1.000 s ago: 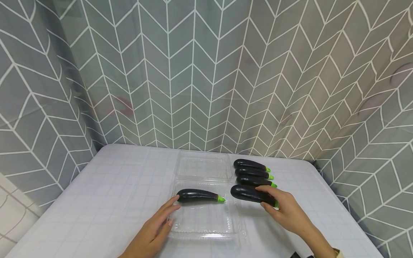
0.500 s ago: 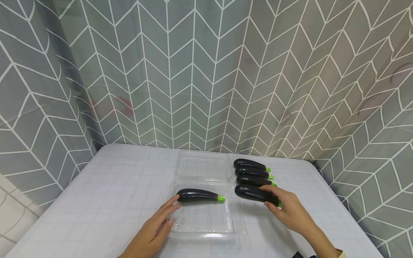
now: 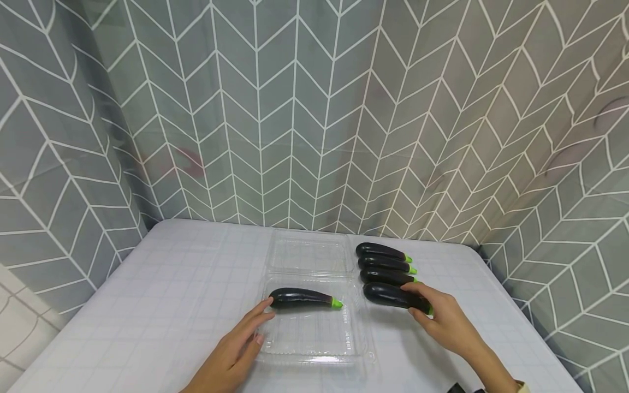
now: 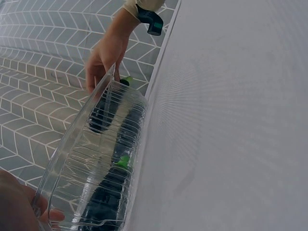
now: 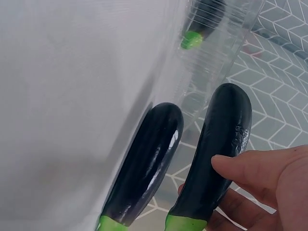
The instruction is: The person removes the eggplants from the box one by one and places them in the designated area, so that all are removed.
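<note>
My right hand [image 3: 437, 316] pinches a dark eggplant [image 3: 389, 295] near its green stem end. In the right wrist view this eggplant [image 5: 221, 139] is held off the table, with the thumb on one side and fingers behind. Beside it lies another eggplant [image 5: 147, 161]. A clear plastic clamshell container [image 3: 312, 338] stands with its lid folded back, and one eggplant [image 3: 301, 298] lies in its base. At the container's left rim rests my left hand [image 3: 231, 352], its fingers extended and touching the edge near that eggplant's blunt end. The left wrist view shows this hand [image 4: 19, 207] only partly.
Three eggplants [image 3: 385, 263] lie in a row to the right of the container's lid [image 3: 309, 256]. A white cloth covers the table [image 3: 196, 273]. Grey patterned curtains [image 3: 314, 120] hang behind it and at both sides.
My right hand has shifted slightly right with the eggplant, away from the container. The left hand, the container and the other eggplants have stayed in place.
</note>
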Demonstrator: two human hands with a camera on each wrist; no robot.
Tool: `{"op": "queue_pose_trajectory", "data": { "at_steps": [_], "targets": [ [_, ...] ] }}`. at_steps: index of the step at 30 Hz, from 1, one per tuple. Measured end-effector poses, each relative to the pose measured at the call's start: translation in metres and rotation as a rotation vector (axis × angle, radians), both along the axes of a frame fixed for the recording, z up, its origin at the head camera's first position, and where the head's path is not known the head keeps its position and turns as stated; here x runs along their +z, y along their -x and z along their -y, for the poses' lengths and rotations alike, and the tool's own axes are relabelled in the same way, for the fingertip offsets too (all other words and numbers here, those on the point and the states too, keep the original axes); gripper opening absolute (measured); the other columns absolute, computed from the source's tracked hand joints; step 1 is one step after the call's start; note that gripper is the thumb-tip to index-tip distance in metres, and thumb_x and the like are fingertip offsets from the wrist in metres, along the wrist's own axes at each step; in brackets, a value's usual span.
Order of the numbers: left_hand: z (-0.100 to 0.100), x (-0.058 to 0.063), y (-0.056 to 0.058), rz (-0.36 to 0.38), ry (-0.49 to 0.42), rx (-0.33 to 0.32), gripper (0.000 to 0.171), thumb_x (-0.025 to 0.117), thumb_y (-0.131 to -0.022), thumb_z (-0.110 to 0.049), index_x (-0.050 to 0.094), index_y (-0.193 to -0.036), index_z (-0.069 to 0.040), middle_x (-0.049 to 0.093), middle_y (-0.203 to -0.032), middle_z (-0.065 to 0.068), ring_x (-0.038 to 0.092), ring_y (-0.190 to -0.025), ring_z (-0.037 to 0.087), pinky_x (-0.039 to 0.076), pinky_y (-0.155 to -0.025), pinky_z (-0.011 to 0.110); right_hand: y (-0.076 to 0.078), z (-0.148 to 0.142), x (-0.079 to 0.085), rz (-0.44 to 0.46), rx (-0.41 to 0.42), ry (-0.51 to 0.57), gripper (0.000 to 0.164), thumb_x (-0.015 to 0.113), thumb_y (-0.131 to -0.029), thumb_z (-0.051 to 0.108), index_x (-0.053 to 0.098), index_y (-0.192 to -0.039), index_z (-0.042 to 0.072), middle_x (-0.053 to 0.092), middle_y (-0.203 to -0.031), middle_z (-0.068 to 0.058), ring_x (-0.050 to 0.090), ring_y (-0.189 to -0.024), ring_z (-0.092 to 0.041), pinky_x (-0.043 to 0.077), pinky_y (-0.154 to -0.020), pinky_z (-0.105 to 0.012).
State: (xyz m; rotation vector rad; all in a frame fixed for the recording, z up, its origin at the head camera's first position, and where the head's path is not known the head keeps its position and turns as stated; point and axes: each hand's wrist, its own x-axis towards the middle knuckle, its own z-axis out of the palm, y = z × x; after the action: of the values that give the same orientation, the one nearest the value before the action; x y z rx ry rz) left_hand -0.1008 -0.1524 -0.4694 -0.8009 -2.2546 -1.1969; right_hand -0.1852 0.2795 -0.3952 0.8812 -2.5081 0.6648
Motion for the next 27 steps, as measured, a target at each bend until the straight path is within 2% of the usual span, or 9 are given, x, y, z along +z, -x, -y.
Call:
{"op": "queue_pose_trajectory", "data": {
  "at_steps": [11,19,27],
  "targets": [
    [0.001,0.0,0.0,0.0,0.002,-0.011,0.056,0.06,-0.098,0.009,0.054,-0.148,-0.016,0.043,-0.16,0.014,0.04,-0.147,0.026,0.026,-0.114,0.016,0.002,-0.002,-0.006,0.04,-0.038,-0.008,0.056,0.085,-0.074,-0.012,0.069,-0.12,0.015,0.073,-0.112,0.003,0.069,-0.102,-0.019,0.059,-0.081,-0.042],
    [0.001,0.001,-0.001,0.001,0.003,-0.014,0.055,0.06,-0.099,0.009,0.054,-0.148,-0.016,0.044,-0.159,0.015,0.041,-0.146,0.026,0.026,-0.114,0.015,0.003,-0.001,-0.013,0.103,-0.057,-0.017,0.053,0.083,-0.075,-0.014,0.07,-0.12,0.011,0.073,-0.116,0.0,0.069,-0.108,-0.025,0.058,-0.087,-0.049],
    [0.0,0.001,-0.001,0.009,0.0,-0.014,0.054,0.059,-0.099,0.008,0.054,-0.148,-0.015,0.044,-0.159,0.015,0.04,-0.147,0.026,0.026,-0.114,0.015,0.005,-0.001,-0.017,0.144,-0.069,-0.031,0.053,0.082,-0.075,-0.014,0.07,-0.12,0.011,0.073,-0.117,-0.001,0.069,-0.111,-0.027,0.057,-0.09,-0.051]
  ]
}}
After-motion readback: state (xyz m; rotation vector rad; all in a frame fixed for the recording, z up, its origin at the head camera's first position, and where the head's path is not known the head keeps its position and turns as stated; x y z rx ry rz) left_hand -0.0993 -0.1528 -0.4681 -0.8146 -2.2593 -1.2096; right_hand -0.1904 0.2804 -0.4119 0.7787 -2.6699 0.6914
